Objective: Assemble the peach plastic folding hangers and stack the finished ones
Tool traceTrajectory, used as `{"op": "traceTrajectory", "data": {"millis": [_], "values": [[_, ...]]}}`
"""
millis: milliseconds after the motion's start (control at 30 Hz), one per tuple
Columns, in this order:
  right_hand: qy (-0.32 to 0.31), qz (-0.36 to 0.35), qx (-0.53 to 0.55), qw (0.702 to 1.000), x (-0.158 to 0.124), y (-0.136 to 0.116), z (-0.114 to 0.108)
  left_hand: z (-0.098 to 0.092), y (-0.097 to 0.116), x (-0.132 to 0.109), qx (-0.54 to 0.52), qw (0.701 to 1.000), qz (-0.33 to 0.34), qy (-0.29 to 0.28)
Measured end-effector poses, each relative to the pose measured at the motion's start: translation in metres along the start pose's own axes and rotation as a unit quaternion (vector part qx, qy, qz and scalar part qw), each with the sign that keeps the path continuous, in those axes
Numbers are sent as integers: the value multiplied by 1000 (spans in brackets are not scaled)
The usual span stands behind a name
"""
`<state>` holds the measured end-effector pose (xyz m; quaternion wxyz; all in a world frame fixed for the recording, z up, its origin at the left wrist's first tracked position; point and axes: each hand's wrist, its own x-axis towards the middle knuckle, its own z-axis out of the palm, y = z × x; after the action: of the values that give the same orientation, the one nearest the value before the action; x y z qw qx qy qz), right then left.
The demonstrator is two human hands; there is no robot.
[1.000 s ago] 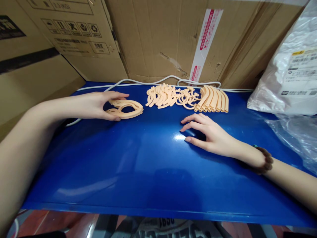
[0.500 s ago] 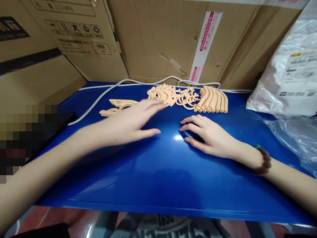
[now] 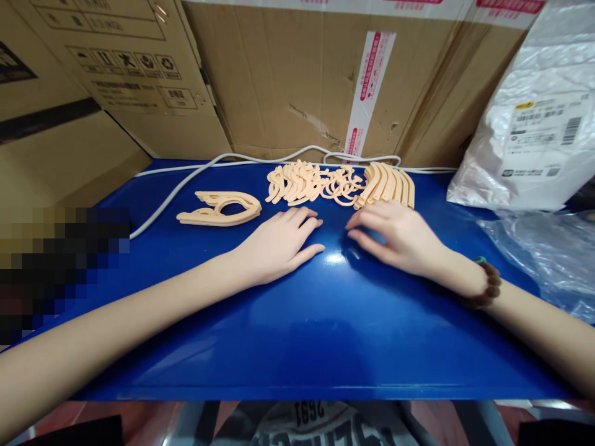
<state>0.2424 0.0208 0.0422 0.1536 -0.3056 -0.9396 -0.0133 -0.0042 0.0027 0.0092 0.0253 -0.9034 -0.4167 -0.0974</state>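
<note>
My left hand (image 3: pixel 283 244) rests low over the blue table, fingers loosely spread and nothing in them. Just beyond its fingertips lies a pile of curved beige plastic pieces (image 3: pixel 292 184). My right hand (image 3: pixel 400 238) is at the near ends of a row of long curved beige hanger arms (image 3: pixel 388 183). Its thumb and fingers are apart with nothing visible between them; whether it touches the arms I cannot tell. Between these two piles sit small beige hanger hooks (image 3: pixel 343 184). Left of my left hand lie folded beige hangers (image 3: pixel 220 209), stacked together.
Cardboard boxes (image 3: pixel 288 74) line the back and left of the blue table (image 3: pixel 297 347). A white cable (image 3: pixel 179 186) runs along the rear. At the right stand a white labelled plastic bag (image 3: pixel 525 130) and clear plastic film (image 3: pixel 534 254).
My left hand has drawn back toward me and slightly right, uncovering the folded hangers. My right hand has moved forward to the hanger arms. The camera view has shifted slightly.
</note>
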Motion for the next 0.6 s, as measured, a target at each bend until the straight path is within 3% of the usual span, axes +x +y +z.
{"op": "traceTrajectory", "data": {"millis": [100,233,400,600], "values": [[107,154,-47,981,1,23,-13,2,3,2,10,1000,-4,6],[71,279,-174,942,-7,66,-20,3,3,0,5,1000,-9,9],[-18,326,-197,924,-18,98,-12,5,0,-3,-5,1000,-4,4],[-37,371,-211,904,-17,94,-9,5,-1,-4,-1,1000,1,7]]}}
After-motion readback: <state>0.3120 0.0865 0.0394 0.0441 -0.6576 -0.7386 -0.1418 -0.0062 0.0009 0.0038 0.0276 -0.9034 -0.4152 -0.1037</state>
